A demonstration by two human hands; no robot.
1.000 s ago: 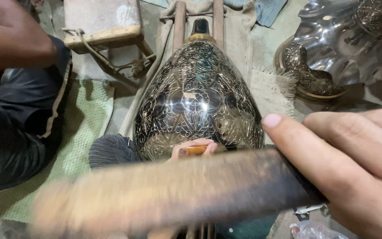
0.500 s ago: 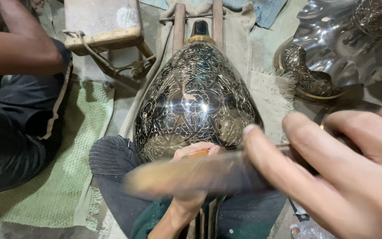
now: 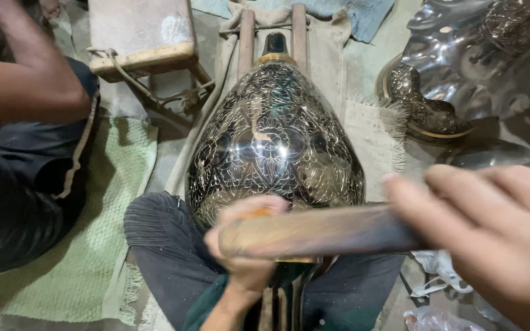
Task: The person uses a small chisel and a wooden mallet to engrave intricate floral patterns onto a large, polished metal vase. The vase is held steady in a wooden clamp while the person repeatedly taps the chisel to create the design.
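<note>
The right hand (image 3: 498, 245) is big and blurry and very close to the camera. Its fingers (image 3: 437, 196) are curled around one end of a long wooden stick (image 3: 320, 232), so they are closed on it. The stick lies flat and reaches away from those fingers toward the left hand (image 3: 246, 245). The left hand sits just behind the far end of the stick. Its fingers (image 3: 249, 208) are bent over a small orange-brown tool (image 3: 259, 214), and only a little bit of that tool shows, so it is hard to tell what kind it is. The fingertips of the left hand touch the low edge of a big, shiny, egg-shaped metal vase (image 3: 274, 138). The vase is dark with fine golden patterns cut all over it. It lies on its side, just past both sets of fingers, with its thin neck pointing away from them. The neck rests between two wooden bars (image 3: 246, 34) on a pale cloth (image 3: 369, 132). The person's dark trouser knees (image 3: 167, 245) are under the hands. Far off to the left of the fingers, another person's arm (image 3: 26, 86) and dark clothes show above a green mat (image 3: 118, 184). Far to the right of the fingers lie more shiny metal pieces (image 3: 461, 55).
</note>
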